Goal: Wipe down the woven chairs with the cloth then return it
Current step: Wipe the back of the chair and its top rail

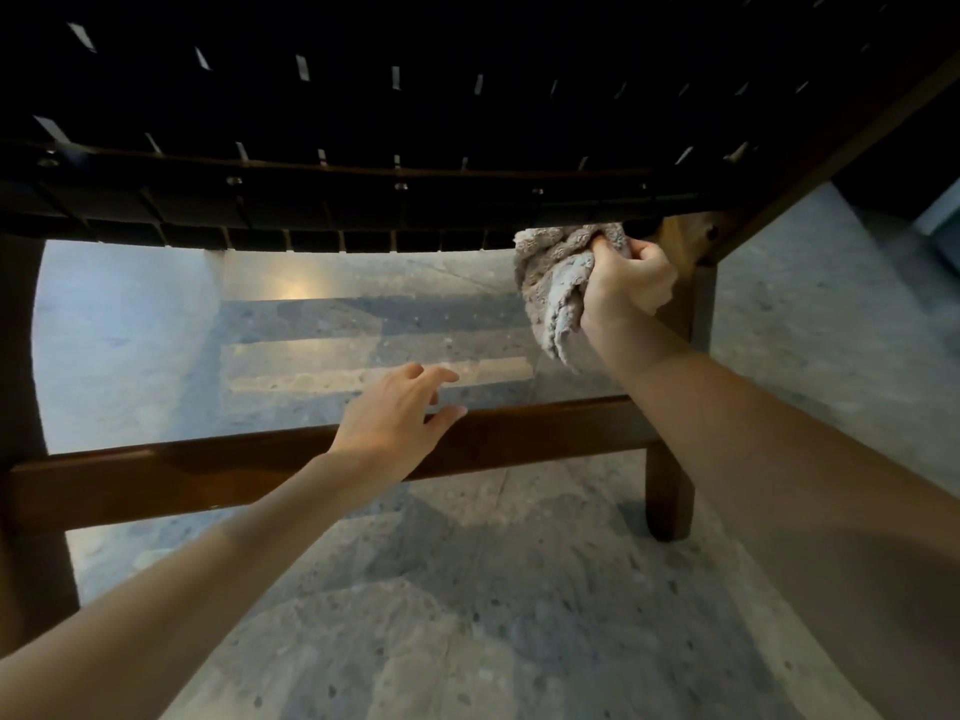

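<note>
I look up from low down at the dark woven underside of a chair (pixel 363 122) with a brown wooden frame. My right hand (pixel 628 285) grips a bunched grey cloth (pixel 558 283) and holds it against the lower edge of the woven seat, close to the right wooden leg joint. Part of the cloth hangs down below my fist. My left hand (pixel 400 413) reaches forward with loosely spread fingers over the chair's low wooden crossbar (pixel 208 470), holding nothing; I cannot tell if it touches the bar.
A wooden chair leg (pixel 670 496) stands at the right of the crossbar, another leg (pixel 26 407) at the far left. The floor (pixel 467 615) is grey speckled stone with a light reflection beyond the bar.
</note>
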`<act>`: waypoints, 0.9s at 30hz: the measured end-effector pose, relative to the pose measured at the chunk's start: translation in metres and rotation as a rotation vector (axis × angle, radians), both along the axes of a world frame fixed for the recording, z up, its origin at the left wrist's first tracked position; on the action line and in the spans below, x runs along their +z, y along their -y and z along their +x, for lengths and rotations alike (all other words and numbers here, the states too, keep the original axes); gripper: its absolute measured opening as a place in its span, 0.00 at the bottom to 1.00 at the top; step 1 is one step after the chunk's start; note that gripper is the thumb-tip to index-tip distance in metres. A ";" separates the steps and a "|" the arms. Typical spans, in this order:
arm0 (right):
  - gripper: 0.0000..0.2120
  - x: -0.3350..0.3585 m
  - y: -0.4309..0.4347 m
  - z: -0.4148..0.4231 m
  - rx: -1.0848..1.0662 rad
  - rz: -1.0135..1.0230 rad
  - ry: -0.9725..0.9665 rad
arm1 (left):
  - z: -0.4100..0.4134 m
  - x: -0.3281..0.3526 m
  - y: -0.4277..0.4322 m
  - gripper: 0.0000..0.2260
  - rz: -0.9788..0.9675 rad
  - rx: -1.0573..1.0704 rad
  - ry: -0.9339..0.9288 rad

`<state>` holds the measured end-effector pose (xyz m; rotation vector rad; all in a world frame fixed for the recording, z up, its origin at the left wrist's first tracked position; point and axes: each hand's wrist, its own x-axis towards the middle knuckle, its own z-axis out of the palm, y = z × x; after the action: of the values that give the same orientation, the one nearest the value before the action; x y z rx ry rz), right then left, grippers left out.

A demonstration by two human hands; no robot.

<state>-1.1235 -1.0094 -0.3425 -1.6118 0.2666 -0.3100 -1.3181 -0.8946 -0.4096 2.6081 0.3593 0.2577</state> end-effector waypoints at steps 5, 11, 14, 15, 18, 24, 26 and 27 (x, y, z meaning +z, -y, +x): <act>0.17 0.001 0.019 0.014 -0.100 0.090 -0.112 | 0.005 -0.004 -0.003 0.22 -0.027 -0.048 0.036; 0.18 0.000 0.017 0.008 -0.096 0.207 -0.192 | 0.000 -0.007 -0.008 0.22 -0.059 -0.072 0.027; 0.18 -0.003 0.010 -0.001 -0.041 0.190 -0.145 | -0.002 -0.002 -0.011 0.21 -0.057 -0.056 0.007; 0.18 -0.004 0.006 -0.005 -0.027 0.189 -0.119 | -0.004 -0.001 -0.013 0.21 -0.052 -0.047 0.002; 0.14 -0.006 -0.011 -0.021 0.034 0.121 -0.016 | -0.015 0.003 -0.025 0.19 -0.057 -0.011 -0.015; 0.10 -0.007 -0.085 -0.085 0.412 -0.142 0.131 | -0.056 0.014 -0.057 0.16 -0.071 0.075 -0.052; 0.10 -0.005 -0.117 -0.109 0.479 -0.180 0.152 | -0.073 0.019 -0.068 0.15 -0.057 0.104 -0.057; 0.10 -0.005 -0.131 -0.120 0.510 -0.191 0.148 | -0.082 0.021 -0.075 0.14 -0.060 0.122 -0.058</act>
<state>-1.2436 -0.8787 -0.3476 -1.7705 -0.2954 -0.0600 -1.3999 -0.8200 -0.3881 2.5421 0.5388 0.2097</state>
